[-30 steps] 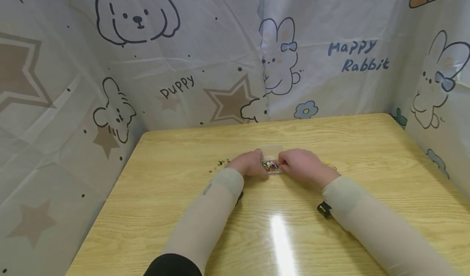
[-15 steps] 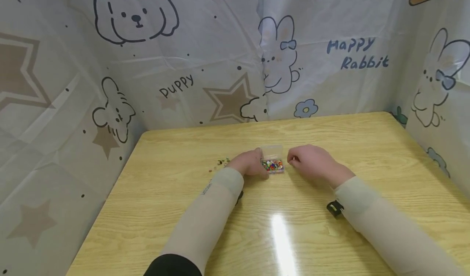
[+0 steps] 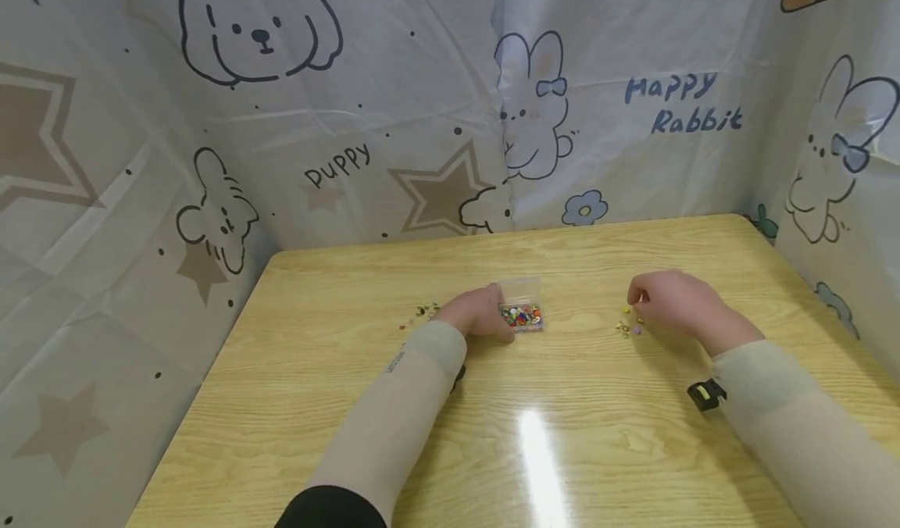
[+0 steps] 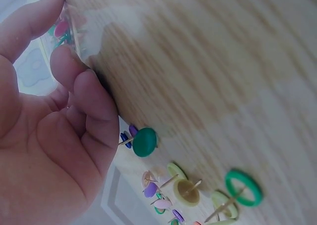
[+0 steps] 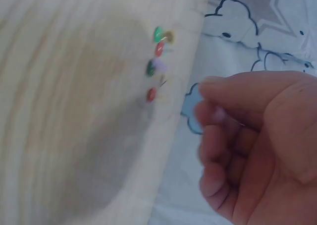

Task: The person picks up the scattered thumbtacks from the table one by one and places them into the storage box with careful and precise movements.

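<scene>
A clear plastic box (image 3: 521,319) with its lid raised holds many colourful thumbtacks. My left hand (image 3: 482,312) grips its left end; in the left wrist view, the thumb and fingertips of the left hand (image 4: 64,101) meet the box wall (image 4: 74,34). My right hand (image 3: 673,301) is well to the right, just above a small group of loose tacks (image 3: 623,326). Its fingers are curled, and in the right wrist view a pale pink thumbtack (image 5: 219,115) shows between thumb and fingers of the right hand (image 5: 242,140), partly hidden.
Loose thumbtacks (image 3: 425,311) lie left of the box, beside the left wrist; close up, a green tack (image 4: 144,142) and others rest with points sticking out. The wooden table (image 3: 337,294) ends at a printed cloth backdrop (image 3: 394,106).
My right hand has moved from the box's right end rightward to the small group of tacks, uncovering the box's contents. The left hand has stayed at the box.
</scene>
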`<action>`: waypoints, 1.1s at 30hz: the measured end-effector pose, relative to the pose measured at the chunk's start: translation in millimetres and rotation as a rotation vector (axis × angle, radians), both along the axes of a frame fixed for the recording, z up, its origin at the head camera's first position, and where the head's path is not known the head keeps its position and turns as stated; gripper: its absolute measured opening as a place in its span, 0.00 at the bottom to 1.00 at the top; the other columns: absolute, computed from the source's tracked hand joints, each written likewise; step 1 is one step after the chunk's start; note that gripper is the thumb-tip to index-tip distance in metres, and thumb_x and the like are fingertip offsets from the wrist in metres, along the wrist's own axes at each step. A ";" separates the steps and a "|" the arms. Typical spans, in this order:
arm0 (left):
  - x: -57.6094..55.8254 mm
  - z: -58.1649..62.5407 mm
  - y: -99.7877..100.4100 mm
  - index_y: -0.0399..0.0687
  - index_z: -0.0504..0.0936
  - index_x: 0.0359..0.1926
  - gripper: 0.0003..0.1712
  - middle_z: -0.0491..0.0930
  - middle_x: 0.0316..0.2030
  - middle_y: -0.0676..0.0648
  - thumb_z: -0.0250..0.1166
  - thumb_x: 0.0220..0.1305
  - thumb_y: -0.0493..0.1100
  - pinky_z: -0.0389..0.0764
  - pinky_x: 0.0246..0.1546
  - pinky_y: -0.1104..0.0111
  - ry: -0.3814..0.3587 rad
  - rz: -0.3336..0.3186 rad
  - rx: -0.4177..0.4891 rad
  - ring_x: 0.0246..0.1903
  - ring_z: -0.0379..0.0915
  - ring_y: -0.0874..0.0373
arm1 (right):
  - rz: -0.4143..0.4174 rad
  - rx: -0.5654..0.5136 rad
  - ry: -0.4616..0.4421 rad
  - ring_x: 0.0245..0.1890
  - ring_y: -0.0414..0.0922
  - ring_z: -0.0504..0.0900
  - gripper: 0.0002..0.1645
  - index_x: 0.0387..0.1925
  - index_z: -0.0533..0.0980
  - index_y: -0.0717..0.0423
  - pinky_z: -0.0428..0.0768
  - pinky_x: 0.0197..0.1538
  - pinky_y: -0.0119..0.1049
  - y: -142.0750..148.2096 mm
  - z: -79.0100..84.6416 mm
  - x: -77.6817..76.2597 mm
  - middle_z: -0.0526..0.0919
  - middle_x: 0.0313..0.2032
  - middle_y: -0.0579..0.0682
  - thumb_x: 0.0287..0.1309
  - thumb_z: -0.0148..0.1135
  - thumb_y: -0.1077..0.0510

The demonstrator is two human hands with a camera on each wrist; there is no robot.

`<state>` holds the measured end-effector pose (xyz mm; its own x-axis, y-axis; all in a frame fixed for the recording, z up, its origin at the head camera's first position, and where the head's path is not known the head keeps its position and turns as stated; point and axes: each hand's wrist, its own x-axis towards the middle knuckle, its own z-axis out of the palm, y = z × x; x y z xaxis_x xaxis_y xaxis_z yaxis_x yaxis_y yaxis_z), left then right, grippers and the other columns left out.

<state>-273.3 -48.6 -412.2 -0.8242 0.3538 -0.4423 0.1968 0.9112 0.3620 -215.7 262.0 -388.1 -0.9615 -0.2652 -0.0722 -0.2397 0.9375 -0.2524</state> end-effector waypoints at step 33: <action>-0.2 1.6 -0.1 0.50 0.64 0.60 0.41 0.74 0.47 0.48 0.72 0.50 0.57 0.74 0.49 0.57 0.009 -0.003 -0.004 0.43 0.70 0.54 | 0.147 -0.097 0.040 0.28 0.42 0.72 0.07 0.29 0.76 0.49 0.74 0.37 0.43 -70.3 -16.8 -14.3 0.78 0.28 0.43 0.64 0.56 0.58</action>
